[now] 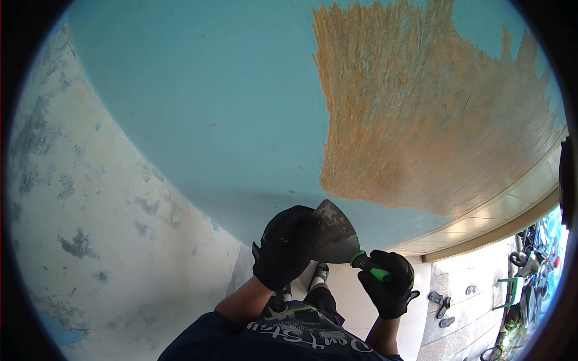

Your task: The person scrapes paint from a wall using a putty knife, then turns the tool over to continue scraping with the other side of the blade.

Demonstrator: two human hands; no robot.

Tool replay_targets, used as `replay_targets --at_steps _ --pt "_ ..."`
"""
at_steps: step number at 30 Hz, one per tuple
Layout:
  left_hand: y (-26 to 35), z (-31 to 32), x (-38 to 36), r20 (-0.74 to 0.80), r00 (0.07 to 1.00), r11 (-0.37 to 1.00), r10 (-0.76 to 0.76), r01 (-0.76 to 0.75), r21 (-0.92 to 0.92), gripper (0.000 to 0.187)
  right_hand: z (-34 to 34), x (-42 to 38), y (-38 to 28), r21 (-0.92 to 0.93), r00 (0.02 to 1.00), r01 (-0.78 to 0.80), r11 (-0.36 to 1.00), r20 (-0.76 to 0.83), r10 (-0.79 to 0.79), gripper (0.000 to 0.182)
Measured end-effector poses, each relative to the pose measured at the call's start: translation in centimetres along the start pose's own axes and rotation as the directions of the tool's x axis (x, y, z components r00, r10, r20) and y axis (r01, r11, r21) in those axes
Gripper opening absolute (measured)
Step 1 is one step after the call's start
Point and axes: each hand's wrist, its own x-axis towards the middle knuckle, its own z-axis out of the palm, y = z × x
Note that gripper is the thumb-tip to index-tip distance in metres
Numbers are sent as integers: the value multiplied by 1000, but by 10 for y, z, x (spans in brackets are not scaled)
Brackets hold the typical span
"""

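In my right hand [388,284], gloved in black, is the green-and-black handle of a putty knife [336,234], with the fingers closed round it. Its wide metal blade points up and left and carries pale smears. My left hand [284,248], in a black glove too, is closed at the blade's left edge; its fingertips are hidden. Both hands are in front of my body, just below a blue painted wall [211,108]. A large rough orange-brown patch [391,120] of that surface has the blue paint off.
A whitish wall [120,216] with grey blotches adjoins on the left. A pale ledge [494,213] curves along the right. Beyond it are sandals [442,305] on the tiled floor, a green-and-white stool [512,293] and parked motorbikes [530,265]. My feet are below my hands.
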Motion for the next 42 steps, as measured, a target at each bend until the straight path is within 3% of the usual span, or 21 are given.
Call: replay_targets --at_steps 3,10,13,16,18,19,21,22,25,26,29,30,34,38,40,42 --pt "0 -4 5 30 998 990 57 -60 125 11 0 4 -4 14 1000 -11 1000 -8 11 48" --pt "-16 -2 2 16 1000 999 27 -27 31 18 0 6 -6 -23 1000 5 1000 -23 -5 48" --pt "-15 -2 3 -4 997 996 72 -71 56 18 -1 6 -9 -34 1000 -16 999 -18 15 48" --pt "-9 -3 8 39 982 962 186 -190 195 18 2 4 -6 2 1000 -24 1000 -19 24 47" --pt "-12 4 12 -126 979 986 162 -157 52 9 4 9 -6 23 1000 -17 1000 -19 17 47" --pt "-8 4 17 -128 979 986 162 -156 52 9 8 18 -11 -23 998 34 999 -58 -35 47" --pt "13 0 31 -348 932 958 101 -186 -220 8 17 31 -24 -13 986 97 995 -133 -98 46" --pt "30 -16 39 -249 959 987 136 -152 -46 9 15 34 -29 -11 983 124 992 -139 -124 47" --pt "24 -13 31 -200 978 984 59 -90 -152 9 2 34 -27 -1 982 154 988 -111 -153 47" --pt "13 -9 26 -172 977 990 122 -132 -48 9 -1 28 -22 12 989 129 992 -68 -128 48" --pt "0 -2 14 -74 991 990 113 -107 91 10 3 9 -4 36 995 81 996 -65 -79 49" --pt "2 1 15 -118 973 973 200 -183 138 9 4 9 -3 5 993 99 995 -67 -99 48" --pt "10 0 17 -78 997 997 0 -6 -75 7 -4 20 -14 4 1000 23 1000 1 -23 46" --pt "3 3 18 -64 995 996 79 -77 35 6 8 18 -14 37 991 109 993 -88 -105 44" --pt "1 2 19 -222 958 983 184 -177 48 5 7 20 -14 46 994 81 996 -75 -77 44" --pt "-1 2 15 -185 977 994 101 -105 -12 5 3 17 -16 50 999 27 998 -38 -25 45"
